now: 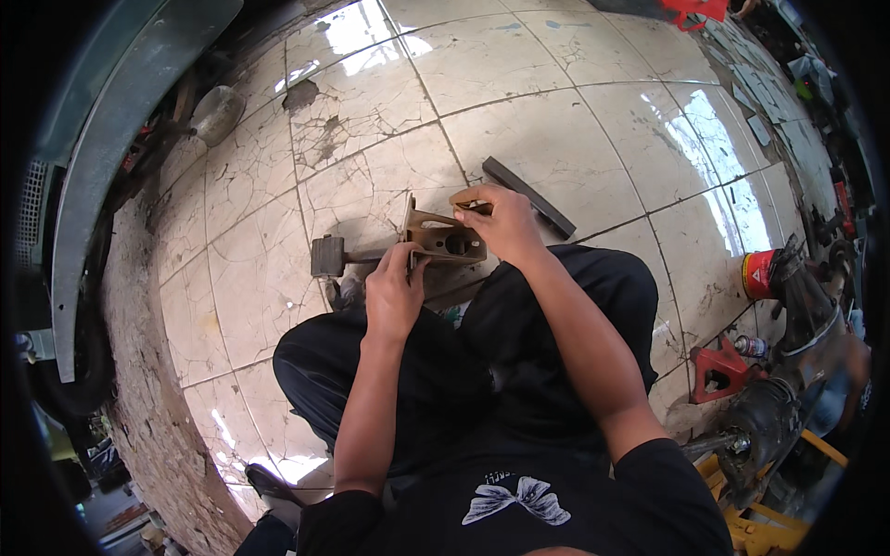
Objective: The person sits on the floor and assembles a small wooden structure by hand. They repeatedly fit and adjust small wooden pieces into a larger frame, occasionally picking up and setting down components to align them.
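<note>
Place: at the centre of the frame, above the lap of a person seated on a tiled floor (575,139), a brown metal bracket (443,239) is held.
Left hand: the left hand (394,296) is closed on the bracket's lower edge, fingers curled upward against it.
Right hand: the right hand (505,222) is wrapped over the bracket's right end, fingers pinched at its top.
Bracket: rusty brown, angular, with a round hole in its face; a dark stem runs left to a grey rubber pedal pad (326,257).
Open room: bare tile lies above and to the right of the hands.
Floor: glossy white tiles, cracked and chipped, with dark joints.
Nearby: a flat dark bar (528,196) lies just beyond the right hand.
Obstacles: a curved grey vehicle body edge (111,139) bounds the left; a red stand (718,371), a red can (758,274) and greasy axle parts (788,389) crowd the right edge.
</note>
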`<state>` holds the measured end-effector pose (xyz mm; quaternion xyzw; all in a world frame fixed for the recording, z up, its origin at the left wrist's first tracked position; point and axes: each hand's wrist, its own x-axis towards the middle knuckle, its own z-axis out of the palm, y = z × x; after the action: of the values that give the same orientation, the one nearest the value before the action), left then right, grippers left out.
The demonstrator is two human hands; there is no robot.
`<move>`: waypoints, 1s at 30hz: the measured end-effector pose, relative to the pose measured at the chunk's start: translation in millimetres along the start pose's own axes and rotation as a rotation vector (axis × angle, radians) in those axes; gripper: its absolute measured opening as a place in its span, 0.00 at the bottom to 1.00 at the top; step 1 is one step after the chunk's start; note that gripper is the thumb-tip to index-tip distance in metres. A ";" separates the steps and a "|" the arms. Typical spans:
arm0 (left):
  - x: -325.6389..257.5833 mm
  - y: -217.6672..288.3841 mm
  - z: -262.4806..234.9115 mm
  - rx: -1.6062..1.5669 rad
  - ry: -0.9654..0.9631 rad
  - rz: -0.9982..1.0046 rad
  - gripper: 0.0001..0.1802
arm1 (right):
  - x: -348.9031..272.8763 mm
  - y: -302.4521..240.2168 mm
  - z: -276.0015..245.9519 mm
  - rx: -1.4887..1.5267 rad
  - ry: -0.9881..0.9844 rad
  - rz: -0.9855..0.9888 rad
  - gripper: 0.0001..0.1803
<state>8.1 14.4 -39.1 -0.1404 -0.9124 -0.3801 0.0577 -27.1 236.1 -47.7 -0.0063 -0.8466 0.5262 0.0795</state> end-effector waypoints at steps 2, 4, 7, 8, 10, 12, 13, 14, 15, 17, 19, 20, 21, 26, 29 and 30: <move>-4.7 -8.8 3.5 -0.006 0.071 0.068 0.15 | -1.7 -4.5 3.6 0.025 0.021 -0.020 0.13; -14.5 -20.9 12.1 -0.041 0.181 0.134 0.15 | -8.0 -12.7 0.0 0.041 0.035 -0.018 0.13; -16.4 -8.7 6.8 -0.059 0.106 0.067 0.16 | -17.6 -18.6 -5.1 0.056 0.040 0.072 0.12; -24.9 -8.3 4.6 -0.088 0.077 0.043 0.16 | -23.6 -23.4 -8.7 0.067 -0.014 0.106 0.13; -40.0 -11.9 9.1 -0.103 0.109 0.081 0.16 | -33.8 -35.3 -21.6 0.078 -0.131 0.171 0.13; -46.5 -9.7 12.1 -0.113 0.115 0.064 0.15 | -43.3 -34.6 -27.2 0.160 -0.163 0.164 0.15; -47.6 -9.4 10.3 -0.158 0.094 0.027 0.15 | -47.7 -37.2 -29.4 0.176 -0.171 0.159 0.15; -45.7 -7.8 6.7 -0.202 0.077 -0.008 0.15 | -50.6 -39.5 -31.4 0.192 -0.180 0.151 0.15; -44.2 -7.9 4.1 -0.247 0.059 -0.043 0.14 | -55.1 -40.5 -32.2 0.254 -0.157 0.211 0.15; -43.8 -14.9 -3.7 -0.315 0.023 -0.011 0.15 | -62.5 -41.4 -33.0 0.382 -0.110 0.332 0.15; -39.7 -14.8 -6.7 -0.543 0.061 -0.101 0.17 | -63.8 -27.4 -31.0 0.411 -0.035 0.325 0.14; -32.8 -11.7 -12.1 -0.533 0.072 -0.134 0.17 | -66.2 -20.5 -27.8 0.428 0.003 0.328 0.14; -23.5 -7.3 -15.9 -0.527 0.076 -0.169 0.18 | -64.4 -15.3 -25.7 0.390 0.047 0.329 0.13; 19.4 32.0 -29.4 -0.464 0.058 -0.109 0.22 | -56.1 -22.7 -16.0 0.342 -0.009 0.155 0.11; 11.5 11.3 18.4 -0.273 0.112 0.028 0.22 | -66.3 -33.6 -9.2 0.227 -0.087 -0.015 0.11; 10.2 16.3 17.7 -0.368 0.079 -0.055 0.21 | -66.8 -31.1 -11.3 0.163 -0.099 -0.011 0.12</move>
<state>3.3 40.1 -38.4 -0.1084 -0.8280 -0.5473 0.0563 42.7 226.0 -23.7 0.0307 -0.8039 0.5926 0.0405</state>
